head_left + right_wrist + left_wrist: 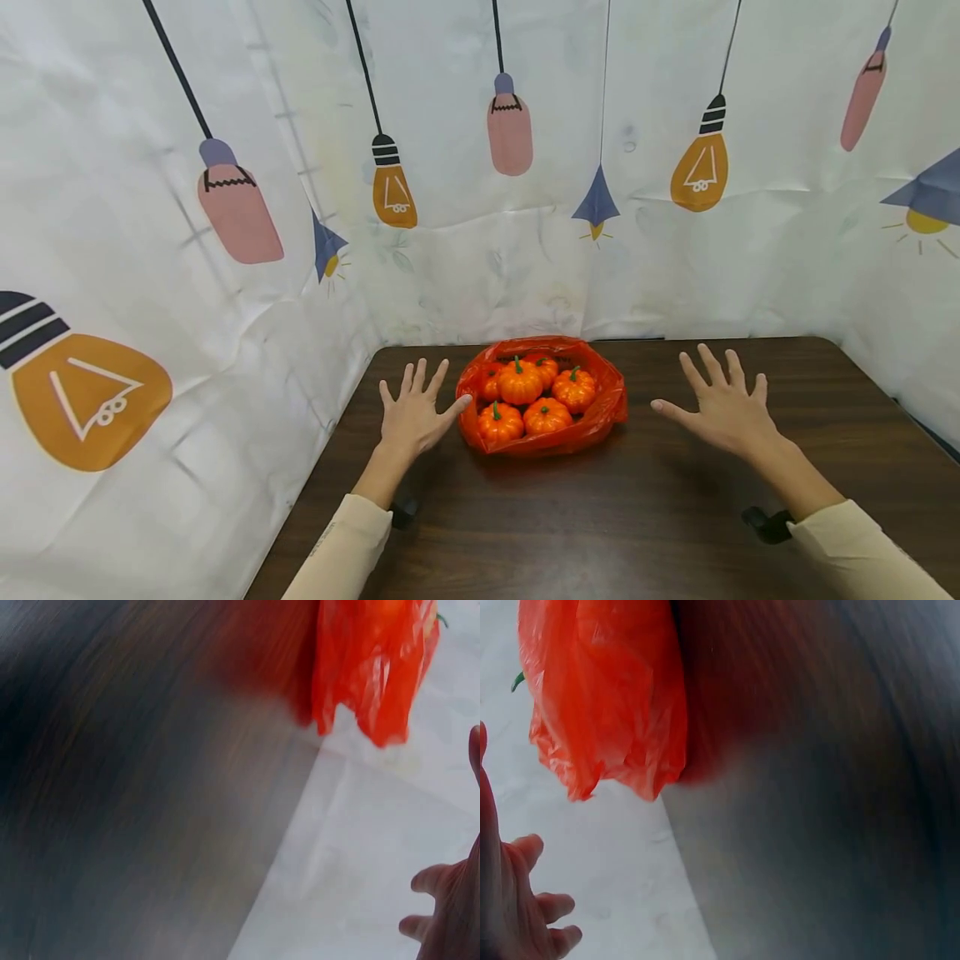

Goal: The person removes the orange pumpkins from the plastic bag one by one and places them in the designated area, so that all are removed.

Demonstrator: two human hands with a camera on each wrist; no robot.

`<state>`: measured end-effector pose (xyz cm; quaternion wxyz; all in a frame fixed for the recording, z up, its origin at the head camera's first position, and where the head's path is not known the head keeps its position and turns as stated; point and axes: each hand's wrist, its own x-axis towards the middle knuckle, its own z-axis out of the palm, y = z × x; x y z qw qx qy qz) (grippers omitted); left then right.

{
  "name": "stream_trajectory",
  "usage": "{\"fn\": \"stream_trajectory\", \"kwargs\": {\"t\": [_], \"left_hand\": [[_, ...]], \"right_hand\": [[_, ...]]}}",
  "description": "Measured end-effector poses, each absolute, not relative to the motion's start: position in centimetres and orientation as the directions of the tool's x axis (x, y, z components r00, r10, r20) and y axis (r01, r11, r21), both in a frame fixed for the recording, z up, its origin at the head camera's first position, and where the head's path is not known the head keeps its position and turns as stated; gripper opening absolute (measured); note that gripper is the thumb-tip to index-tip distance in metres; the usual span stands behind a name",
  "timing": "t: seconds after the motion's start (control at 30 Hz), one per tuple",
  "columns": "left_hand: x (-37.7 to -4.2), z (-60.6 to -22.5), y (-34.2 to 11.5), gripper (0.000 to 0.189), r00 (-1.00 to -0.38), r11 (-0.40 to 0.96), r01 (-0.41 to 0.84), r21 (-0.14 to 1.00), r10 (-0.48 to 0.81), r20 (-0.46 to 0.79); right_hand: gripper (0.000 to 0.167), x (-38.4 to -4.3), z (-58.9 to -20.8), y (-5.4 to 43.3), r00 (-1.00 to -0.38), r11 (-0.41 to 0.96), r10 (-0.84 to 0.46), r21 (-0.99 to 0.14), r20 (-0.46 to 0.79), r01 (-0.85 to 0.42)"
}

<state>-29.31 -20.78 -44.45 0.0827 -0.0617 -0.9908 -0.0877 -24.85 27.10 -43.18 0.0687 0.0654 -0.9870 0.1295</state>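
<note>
A red plastic bag [551, 443] with its mouth spread wide sits toward the back of the dark wooden table [570, 525]. Inside lie several small orange pumpkins [521, 382] with green stems. My left hand [416, 417] is held out just left of the bag, fingers spread and nothing in it. To the right of the bag, farther off, my right hand [727, 410] hovers with its fingers splayed, also holding nothing. Both wrist views show the side of the bag [615, 697] and part of each hand, with the pumpkins mostly hidden behind the plastic.
A white cloth [465, 275] printed with lamps and bulbs hangs behind the table and along both sides. The table's back edge runs right behind the bag. Dark wrist straps [768, 525] show beneath both forearms.
</note>
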Motion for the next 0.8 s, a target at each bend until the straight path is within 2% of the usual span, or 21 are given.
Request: {"fn": "stream_trajectory", "kwargs": {"t": [0.43, 0.8], "left_hand": [[-30.2, -46.4, -18.4, 0.078, -0.963, 0.893, 0.155, 0.423, 0.041, 0.267], [-31.0, -46.8, -17.0, 0.073, -0.951, 0.829, 0.175, 0.532, 0.001, 0.31]], "right_hand": [[0.099, -26.0, -44.0, 23.0, -0.974, 0.92, -0.144, -0.338, 0.173, -0.196], [0.095, -27.3, -44.4, 18.9, -0.96, 0.848, -0.174, -0.462, 0.221, -0.26]]}}
